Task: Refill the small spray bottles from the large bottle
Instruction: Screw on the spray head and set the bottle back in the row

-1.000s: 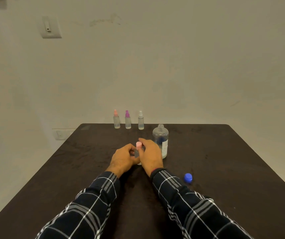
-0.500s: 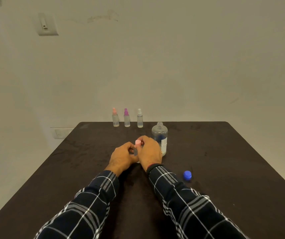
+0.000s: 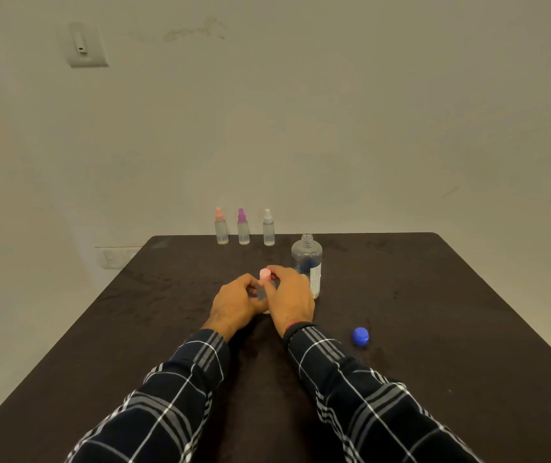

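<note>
A small spray bottle with a pale pink top (image 3: 264,274) stands on the dark table (image 3: 434,295) between both hands; its body is mostly hidden. My left hand (image 3: 237,302) grips the bottle's body. My right hand (image 3: 292,297) pinches the pink top with curled fingers. The large clear bottle (image 3: 307,259) stands uncapped just behind my right hand, with little liquid in it. Its blue cap (image 3: 360,336) lies on the table to the right of my right sleeve.
At the table's far edge stand three small spray bottles in a row: one with an orange-pink top (image 3: 221,230), one with a purple top (image 3: 243,230), one with a white top (image 3: 268,231). A plain wall rises behind the table.
Both hands stay on the pink-topped bottle. My right hand's fingers have shifted slightly round the top. The camera has tipped a little.
</note>
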`<state>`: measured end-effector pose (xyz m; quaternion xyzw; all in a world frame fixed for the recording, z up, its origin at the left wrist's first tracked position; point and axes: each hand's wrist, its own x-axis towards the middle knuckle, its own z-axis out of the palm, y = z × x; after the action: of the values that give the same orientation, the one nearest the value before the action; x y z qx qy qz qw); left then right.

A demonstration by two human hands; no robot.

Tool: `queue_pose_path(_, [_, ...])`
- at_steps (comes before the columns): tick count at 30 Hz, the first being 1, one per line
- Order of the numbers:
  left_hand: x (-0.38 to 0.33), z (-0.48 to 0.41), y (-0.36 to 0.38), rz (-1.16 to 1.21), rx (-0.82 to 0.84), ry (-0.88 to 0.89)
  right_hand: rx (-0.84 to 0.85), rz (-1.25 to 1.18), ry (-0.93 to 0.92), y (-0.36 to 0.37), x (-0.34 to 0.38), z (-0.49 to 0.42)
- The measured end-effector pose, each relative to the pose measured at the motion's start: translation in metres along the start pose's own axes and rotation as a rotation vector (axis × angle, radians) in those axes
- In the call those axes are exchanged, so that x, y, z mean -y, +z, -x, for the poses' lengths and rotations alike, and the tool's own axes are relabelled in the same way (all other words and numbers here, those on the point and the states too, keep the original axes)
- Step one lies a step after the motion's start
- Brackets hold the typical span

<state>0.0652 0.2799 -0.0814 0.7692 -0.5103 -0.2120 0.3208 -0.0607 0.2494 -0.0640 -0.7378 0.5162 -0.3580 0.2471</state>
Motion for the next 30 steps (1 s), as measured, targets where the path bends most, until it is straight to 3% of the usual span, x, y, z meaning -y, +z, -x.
queue_pose_path(3, [0.000, -0.003, 0.001, -0.028, -0.005, 0.002, -0.219, -0.107, 0.059, -0.001, -0.009, 0.010])
queue_pose_path(6, [0.003, -0.004, 0.001, -0.025, -0.017, 0.006, -0.437, -0.194, 0.255, -0.005, -0.016, 0.013])
queue_pose_path(15, [0.002, -0.020, -0.005, -0.084, 0.046, 0.055, -0.160, -0.251, 0.397, -0.009, -0.047, -0.016])
queue_pose_path(22, [-0.014, -0.063, -0.006, -0.200, 0.021, 0.156, -0.171, -0.238, 0.405, -0.004, -0.052, -0.019])
queue_pose_path(30, [-0.027, -0.122, 0.009, -0.140, -0.020, 0.209, -0.229, -0.127, 0.397, 0.008, -0.051, -0.017])
